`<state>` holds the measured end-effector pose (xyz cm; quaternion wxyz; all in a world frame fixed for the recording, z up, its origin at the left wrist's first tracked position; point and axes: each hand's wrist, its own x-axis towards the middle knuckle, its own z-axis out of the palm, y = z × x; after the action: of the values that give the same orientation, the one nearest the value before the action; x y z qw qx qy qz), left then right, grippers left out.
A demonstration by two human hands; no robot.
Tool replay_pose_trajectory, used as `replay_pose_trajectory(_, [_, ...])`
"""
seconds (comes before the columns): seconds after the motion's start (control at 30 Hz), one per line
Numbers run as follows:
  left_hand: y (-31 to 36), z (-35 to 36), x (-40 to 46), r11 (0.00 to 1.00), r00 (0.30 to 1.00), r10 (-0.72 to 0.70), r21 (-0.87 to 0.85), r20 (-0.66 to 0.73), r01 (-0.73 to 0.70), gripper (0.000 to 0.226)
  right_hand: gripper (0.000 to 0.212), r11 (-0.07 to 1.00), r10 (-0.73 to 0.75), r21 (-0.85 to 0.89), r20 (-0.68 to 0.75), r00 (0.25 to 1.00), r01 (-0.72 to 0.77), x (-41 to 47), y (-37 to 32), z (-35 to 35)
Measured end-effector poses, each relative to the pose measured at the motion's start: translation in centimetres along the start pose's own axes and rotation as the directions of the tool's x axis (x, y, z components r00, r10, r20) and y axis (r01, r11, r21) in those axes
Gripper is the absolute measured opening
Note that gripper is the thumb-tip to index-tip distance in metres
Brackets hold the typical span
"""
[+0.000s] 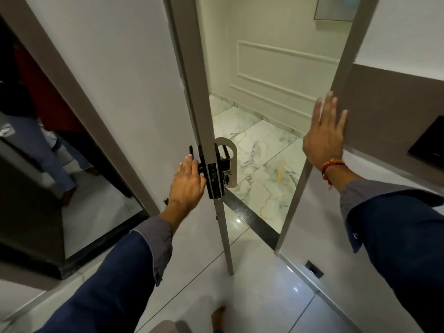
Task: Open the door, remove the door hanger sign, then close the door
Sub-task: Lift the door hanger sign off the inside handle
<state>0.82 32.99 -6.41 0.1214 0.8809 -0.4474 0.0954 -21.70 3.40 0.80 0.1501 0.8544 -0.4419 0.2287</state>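
The white door (134, 75) stands partly open, its edge toward me in the middle of the view. My left hand (188, 182) is shut on the black inner door handle (192, 152) beside the black lock plate (213, 179). A pale door hanger sign (229, 162) hangs on the outer handle, just past the door's edge, with a small dark pictogram low on it. My right hand (325, 135) lies flat, fingers spread, against the grey door frame (341, 75) on the right. It holds nothing.
Through the gap lies a marble-tiled corridor floor (264, 155) with a panelled wall behind it. A dark threshold strip (252, 218) crosses the opening. A tall mirror (48, 145) leans on the left. My bare foot (217, 316) shows at the bottom.
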Motion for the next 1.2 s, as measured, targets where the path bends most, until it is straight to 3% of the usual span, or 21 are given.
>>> replay_pose_trajectory(0.13, [-0.8,0.4,-0.6,0.999,1.0,-0.011,0.041,0.0,0.011,0.06,0.078,0.921,-0.365,0.169,0.067,0.928,0.35,0.5,-5.9,1.3])
replay_pose_trajectory(0.23, [-1.2,0.6,-0.8,0.996,1.0,-0.022,0.083,0.008,0.021,0.068,0.067,0.791,-0.555,0.368,0.096,0.826,0.489,0.3,-11.0,1.4])
replay_pose_trajectory(0.3, [-1.5,0.9,-1.1,0.997,1.0,-0.01,0.079,0.008,0.009,0.071,0.051,0.731,-0.627,0.42,0.104,0.772,0.537,0.3,-14.1,1.5])
replay_pose_trajectory(0.4, [-2.0,1.3,-1.4,0.996,1.0,0.02,0.087,0.003,-0.02,0.075,0.03,0.758,-0.612,0.37,0.116,0.782,0.538,0.9,-17.3,1.7])
replay_pose_trajectory(0.7, [-1.0,1.4,-2.8,0.983,0.996,0.08,0.164,0.043,-0.086,0.087,0.026,0.824,-0.5,0.425,0.235,0.834,0.374,3.9,-20.5,3.1])
replay_pose_trajectory(0.83, [2.1,0.0,-3.9,0.994,0.993,0.086,0.076,-0.079,-0.08,0.093,0.022,0.858,-0.4,0.459,0.317,0.86,0.23,4.9,-19.7,4.0])
replay_pose_trajectory(0.93, [5.9,-0.4,-4.8,0.96,0.947,0.272,-0.015,-0.168,-0.279,0.097,0.023,0.848,-0.289,0.529,0.398,0.871,0.039,5.3,-16.8,4.6])
replay_pose_trajectory(1.0, [7.9,-0.1,-4.5,0.909,0.903,0.396,-0.069,-0.166,-0.411,0.09,0.028,0.823,-0.243,0.562,0.486,0.839,-0.087,5.4,-14.4,4.7])
replay_pose_trajectory(1.1, [10.1,1.8,-2.9,0.896,0.92,0.393,-0.219,-0.013,-0.386,0.088,0.043,0.748,-0.15,0.58,0.622,0.769,-0.323,4.5,-9.5,4.8])
replay_pose_trajectory(1.2, [12.0,4.5,-0.7,0.918,0.927,0.267,-0.363,0.262,-0.162,0.094,0.036,0.648,-0.003,0.484,0.774,0.634,-0.588,3.0,-4.4,5.1])
